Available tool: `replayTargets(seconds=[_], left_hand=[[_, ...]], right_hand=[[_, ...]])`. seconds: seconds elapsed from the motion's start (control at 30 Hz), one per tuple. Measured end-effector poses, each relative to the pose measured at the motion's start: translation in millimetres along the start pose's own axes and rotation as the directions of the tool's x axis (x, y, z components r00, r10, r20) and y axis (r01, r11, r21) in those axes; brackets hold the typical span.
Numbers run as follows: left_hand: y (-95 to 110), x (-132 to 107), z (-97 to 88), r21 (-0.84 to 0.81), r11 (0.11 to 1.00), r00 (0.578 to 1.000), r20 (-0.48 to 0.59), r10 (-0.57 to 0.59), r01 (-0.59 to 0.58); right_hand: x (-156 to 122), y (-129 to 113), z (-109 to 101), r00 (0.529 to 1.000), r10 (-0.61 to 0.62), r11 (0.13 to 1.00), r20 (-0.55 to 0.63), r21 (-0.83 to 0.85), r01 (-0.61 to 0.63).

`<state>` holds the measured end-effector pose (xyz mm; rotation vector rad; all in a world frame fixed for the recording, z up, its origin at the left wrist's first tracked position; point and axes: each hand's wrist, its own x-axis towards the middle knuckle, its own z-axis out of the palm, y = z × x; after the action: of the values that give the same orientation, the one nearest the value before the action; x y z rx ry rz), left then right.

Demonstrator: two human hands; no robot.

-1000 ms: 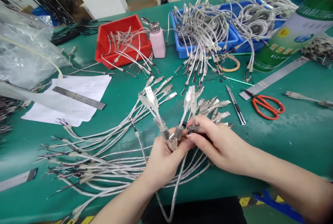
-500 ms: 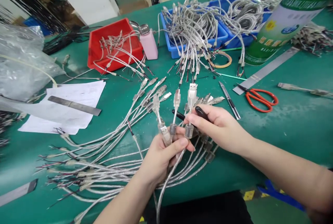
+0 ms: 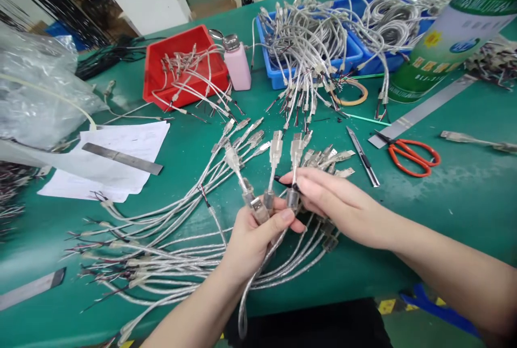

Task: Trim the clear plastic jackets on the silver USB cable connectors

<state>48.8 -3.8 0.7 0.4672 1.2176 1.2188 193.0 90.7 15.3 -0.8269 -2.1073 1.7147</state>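
Note:
My left hand (image 3: 258, 235) is closed around several clear-jacketed USB cables. Their plugs fan upward: a left USB plug (image 3: 232, 158), a middle plug (image 3: 276, 146) and a right plug (image 3: 296, 148). Another USB plug (image 3: 259, 210) lies against the fingers, and grey ferrite cores sit just above the thumb. At the right cable, my right hand (image 3: 339, 197) is closed, its fingertips at the cable just above the ferrite core (image 3: 293, 198). Black ends of a tool (image 3: 297, 187) show at those fingertips; the rest is hidden, so its kind is unclear.
More USB cables (image 3: 161, 253) lie across the green table, wire ends leftward. Behind stand a red bin (image 3: 153, 81), a pink bottle (image 3: 238, 68) and blue bins (image 3: 274, 79) of cables. A utility knife (image 3: 363, 157), orange-handled scissors (image 3: 416, 157) and a green-white can (image 3: 440, 41) are rightward.
The black tool ends, apart before, have come closer together at the right cable as my right fingers closed. The left and middle plugs have turned slightly. The view has shifted a little.

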Motion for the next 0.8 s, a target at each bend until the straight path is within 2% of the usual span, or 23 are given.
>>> replayTargets(seconds=[0.07,0.13,0.27,0.37,0.5,0.7,0.8], left_hand=[[0,1,-1.7,0.006,0.999,0.999,0.013,0.038,-0.038],[-1,1,-3.1,0.011,0.998,0.997,0.03,0.067,-0.067],[-2,0,-3.6,0.017,1.0,0.999,0.052,0.014,-0.015],[-4,1,-3.2,0.057,0.998,1.0,0.024,0.0,-0.002],[-5,3,-3.6,0.077,0.997,1.0,0.02,-0.021,0.019],[-1,1,-2.7,-0.008,0.992,0.98,0.155,-0.122,0.125],[0,0,-2.8,-0.036,0.991,0.981,0.146,-0.125,0.132]], right_hand=[[-4,-2,3,0.996,-0.001,0.998,0.087,-0.06,0.007],[-6,-2,5,0.994,-0.012,0.989,0.108,-0.147,0.028],[-2,4,5,0.996,-0.088,0.959,-0.019,-0.272,0.08],[3,8,3,0.987,-0.09,0.978,-0.132,-0.198,0.063],[5,10,3,0.975,0.003,0.998,-0.221,-0.067,-0.018],[5,10,3,0.982,0.085,0.963,-0.168,0.268,-0.038],[5,12,1,0.987,0.098,0.942,-0.129,0.333,-0.05]])
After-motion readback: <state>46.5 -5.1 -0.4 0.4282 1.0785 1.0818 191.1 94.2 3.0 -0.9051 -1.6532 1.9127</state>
